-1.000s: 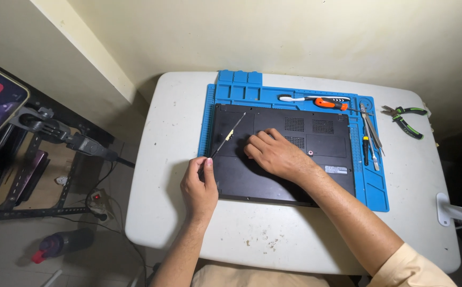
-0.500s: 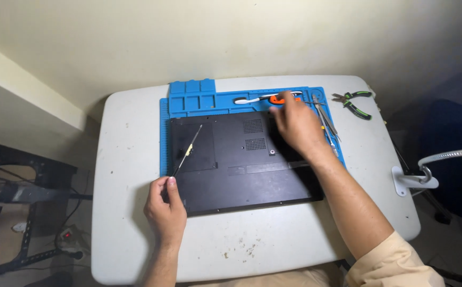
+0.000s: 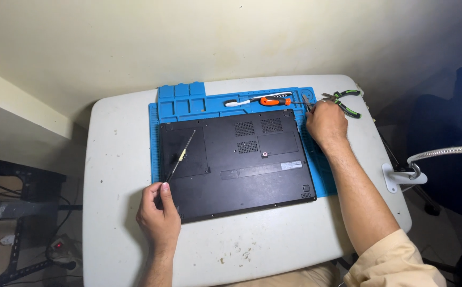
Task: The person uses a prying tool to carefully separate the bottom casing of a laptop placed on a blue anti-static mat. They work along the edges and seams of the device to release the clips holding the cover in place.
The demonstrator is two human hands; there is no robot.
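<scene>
Views: one only, worn on the head, so no second view shares the scene.
Direction: steeply down and forward over the white table, toward the wall.
Nearness: close; both forearms enter from the bottom edge.
Framing: the blue mat sits centre, the whole tabletop fits.
Dim right side: probably a chair, unclear.
</scene>
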